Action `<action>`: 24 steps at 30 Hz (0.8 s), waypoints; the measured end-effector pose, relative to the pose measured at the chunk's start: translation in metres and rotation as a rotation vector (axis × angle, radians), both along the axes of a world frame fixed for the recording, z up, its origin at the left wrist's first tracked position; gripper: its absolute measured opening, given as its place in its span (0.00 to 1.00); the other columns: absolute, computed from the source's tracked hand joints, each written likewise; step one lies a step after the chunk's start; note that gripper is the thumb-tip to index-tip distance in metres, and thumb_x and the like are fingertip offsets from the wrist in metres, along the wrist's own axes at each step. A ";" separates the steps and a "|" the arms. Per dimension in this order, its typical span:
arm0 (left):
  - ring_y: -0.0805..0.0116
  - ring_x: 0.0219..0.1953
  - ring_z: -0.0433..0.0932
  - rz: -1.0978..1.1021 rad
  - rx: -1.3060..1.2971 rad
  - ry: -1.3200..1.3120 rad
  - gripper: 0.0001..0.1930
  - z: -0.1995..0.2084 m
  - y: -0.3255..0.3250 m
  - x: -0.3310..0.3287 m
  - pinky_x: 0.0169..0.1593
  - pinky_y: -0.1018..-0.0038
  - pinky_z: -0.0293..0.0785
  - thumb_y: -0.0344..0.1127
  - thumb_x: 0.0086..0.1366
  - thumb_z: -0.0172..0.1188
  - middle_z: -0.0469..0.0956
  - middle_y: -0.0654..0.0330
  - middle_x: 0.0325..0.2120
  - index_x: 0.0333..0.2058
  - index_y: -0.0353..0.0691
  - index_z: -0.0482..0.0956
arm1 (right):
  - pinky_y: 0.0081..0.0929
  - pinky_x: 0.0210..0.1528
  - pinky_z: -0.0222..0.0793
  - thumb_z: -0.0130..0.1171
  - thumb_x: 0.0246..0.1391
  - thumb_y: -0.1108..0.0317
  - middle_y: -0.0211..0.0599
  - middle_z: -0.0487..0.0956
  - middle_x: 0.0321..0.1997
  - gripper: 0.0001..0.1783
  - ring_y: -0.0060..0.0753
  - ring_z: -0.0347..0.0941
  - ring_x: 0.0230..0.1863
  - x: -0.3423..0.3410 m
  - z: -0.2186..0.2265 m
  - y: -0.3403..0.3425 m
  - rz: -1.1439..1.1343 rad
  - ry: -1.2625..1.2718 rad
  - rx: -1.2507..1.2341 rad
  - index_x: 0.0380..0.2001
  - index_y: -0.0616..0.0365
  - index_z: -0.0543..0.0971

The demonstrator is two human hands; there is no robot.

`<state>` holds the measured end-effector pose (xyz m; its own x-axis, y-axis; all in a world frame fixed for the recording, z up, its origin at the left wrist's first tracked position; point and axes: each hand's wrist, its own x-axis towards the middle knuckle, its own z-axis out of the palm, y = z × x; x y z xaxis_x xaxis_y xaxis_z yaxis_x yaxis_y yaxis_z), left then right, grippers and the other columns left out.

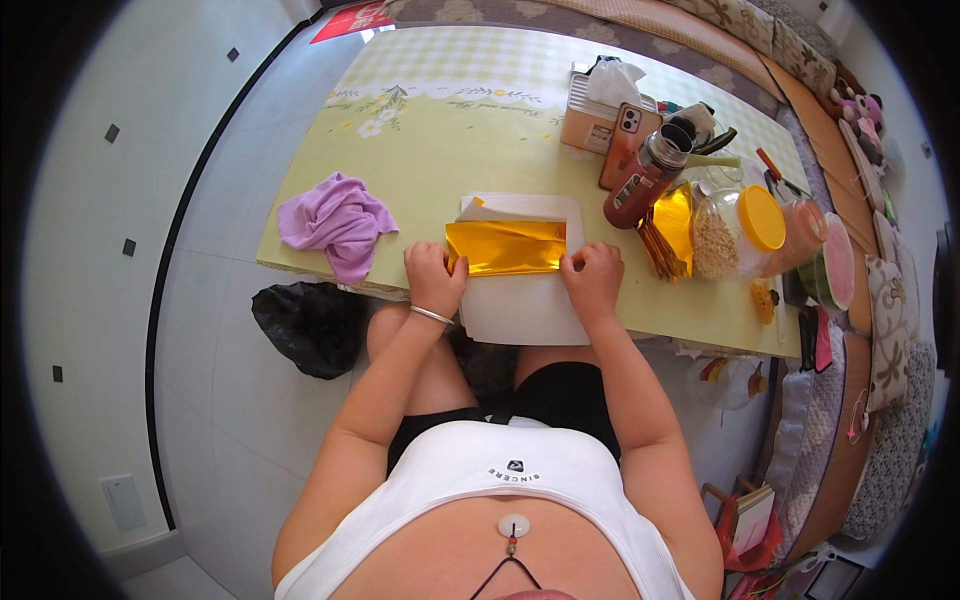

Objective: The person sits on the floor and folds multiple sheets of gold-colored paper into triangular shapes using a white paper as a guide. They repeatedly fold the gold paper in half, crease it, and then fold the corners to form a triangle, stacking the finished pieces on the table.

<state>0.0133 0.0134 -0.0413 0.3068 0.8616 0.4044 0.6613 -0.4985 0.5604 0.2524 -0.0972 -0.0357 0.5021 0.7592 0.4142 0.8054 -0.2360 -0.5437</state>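
A shiny gold foil sheet [506,246], folded into a long rectangle, lies across white paper [525,310] at the table's near edge. My left hand [435,278] pinches its left end between thumb and fingers. At the opposite end, the thumb and fingertips of my right hand [594,280] grip the lower right corner. A white sheet with a small gold corner shows just behind the foil. To the right of my right hand stands a stack of folded gold foil pieces [667,235].
A purple cloth [337,225] lies left on the table [450,150]. On the right stand a bottle [645,175], a phone [628,140], a tissue box [590,115], a yellow-lidded jar [730,230] and a cut watermelon [830,265]. A black bag [312,328] sits below the left edge.
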 end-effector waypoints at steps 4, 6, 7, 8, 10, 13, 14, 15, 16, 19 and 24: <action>0.43 0.44 0.70 -0.016 0.152 -0.003 0.17 -0.003 0.000 -0.001 0.52 0.52 0.67 0.32 0.51 0.70 0.72 0.47 0.36 0.36 0.35 0.73 | 0.44 0.44 0.67 0.69 0.43 0.65 0.32 0.77 0.31 0.12 0.45 0.72 0.42 -0.002 0.002 0.000 0.006 -0.023 -0.018 0.14 0.52 0.77; 0.43 0.44 0.70 -0.033 0.234 -0.022 0.20 0.000 0.000 0.001 0.53 0.52 0.67 0.32 0.51 0.70 0.72 0.46 0.39 0.40 0.35 0.73 | 0.44 0.44 0.67 0.69 0.43 0.65 0.33 0.77 0.31 0.12 0.45 0.72 0.42 -0.001 0.002 0.000 0.014 -0.028 -0.019 0.14 0.52 0.77; 0.43 0.45 0.71 -0.043 0.244 -0.020 0.21 0.004 0.000 0.002 0.55 0.52 0.67 0.32 0.51 0.70 0.73 0.46 0.40 0.42 0.35 0.73 | 0.44 0.44 0.67 0.69 0.43 0.66 0.33 0.77 0.31 0.12 0.45 0.72 0.42 0.000 0.002 -0.001 0.021 -0.028 -0.013 0.14 0.52 0.77; 0.42 0.45 0.72 -0.053 0.254 -0.018 0.23 0.009 -0.001 0.003 0.56 0.52 0.67 0.33 0.51 0.70 0.73 0.46 0.42 0.44 0.35 0.73 | 0.44 0.44 0.67 0.69 0.43 0.66 0.33 0.77 0.31 0.12 0.45 0.72 0.42 0.001 0.001 -0.002 0.027 -0.029 -0.008 0.14 0.52 0.77; 0.41 0.52 0.72 -0.185 0.286 0.011 0.21 0.016 0.001 0.004 0.59 0.52 0.68 0.31 0.53 0.68 0.74 0.44 0.47 0.45 0.35 0.75 | 0.44 0.43 0.68 0.69 0.43 0.67 0.34 0.77 0.31 0.11 0.45 0.72 0.42 0.001 0.003 -0.003 0.035 -0.030 0.009 0.14 0.52 0.77; 0.41 0.58 0.72 -0.457 0.402 0.087 0.17 0.006 0.012 0.006 0.62 0.54 0.69 0.31 0.56 0.65 0.76 0.43 0.52 0.44 0.35 0.77 | 0.44 0.42 0.68 0.68 0.42 0.68 0.34 0.77 0.30 0.11 0.46 0.73 0.40 0.000 0.004 -0.003 0.061 -0.040 0.036 0.15 0.53 0.77; 0.41 0.60 0.72 -0.559 0.452 0.118 0.15 0.001 0.015 0.006 0.63 0.54 0.69 0.31 0.57 0.64 0.76 0.43 0.54 0.44 0.35 0.78 | 0.45 0.42 0.68 0.68 0.42 0.68 0.35 0.77 0.30 0.10 0.46 0.73 0.40 0.000 0.005 -0.003 0.073 -0.044 0.046 0.15 0.53 0.77; 0.42 0.60 0.73 -0.578 0.371 0.120 0.15 -0.001 0.015 0.007 0.63 0.54 0.70 0.32 0.58 0.63 0.77 0.42 0.53 0.43 0.35 0.79 | 0.45 0.41 0.69 0.69 0.42 0.68 0.35 0.77 0.29 0.11 0.46 0.73 0.39 0.001 0.005 -0.003 0.070 -0.044 0.046 0.14 0.53 0.76; 0.42 0.60 0.74 -0.596 0.290 0.123 0.14 -0.004 0.013 0.007 0.63 0.55 0.70 0.32 0.59 0.63 0.77 0.42 0.53 0.43 0.34 0.80 | 0.45 0.41 0.69 0.69 0.42 0.68 0.35 0.76 0.28 0.11 0.46 0.73 0.38 0.001 0.006 -0.003 0.068 -0.045 0.046 0.14 0.54 0.76; 0.43 0.62 0.72 -0.633 0.201 0.167 0.18 0.004 0.004 0.007 0.65 0.54 0.68 0.39 0.62 0.63 0.76 0.41 0.55 0.48 0.36 0.80 | 0.45 0.44 0.69 0.67 0.43 0.69 0.37 0.78 0.32 0.08 0.47 0.73 0.41 0.002 0.010 -0.006 0.092 -0.041 -0.038 0.18 0.55 0.78; 0.46 0.70 0.61 -0.680 0.214 0.374 0.34 0.026 -0.011 0.005 0.71 0.50 0.56 0.59 0.64 0.60 0.65 0.40 0.64 0.61 0.43 0.74 | 0.48 0.65 0.61 0.63 0.50 0.67 0.47 0.76 0.57 0.17 0.51 0.68 0.63 -0.014 0.012 0.004 0.185 -0.401 0.007 0.44 0.62 0.80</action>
<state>0.0182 0.0028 -0.0152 0.8841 0.3526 0.3066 0.2989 -0.9311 0.2088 0.2382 -0.0935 -0.0238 0.1564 0.8177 0.5540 0.9813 -0.0651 -0.1809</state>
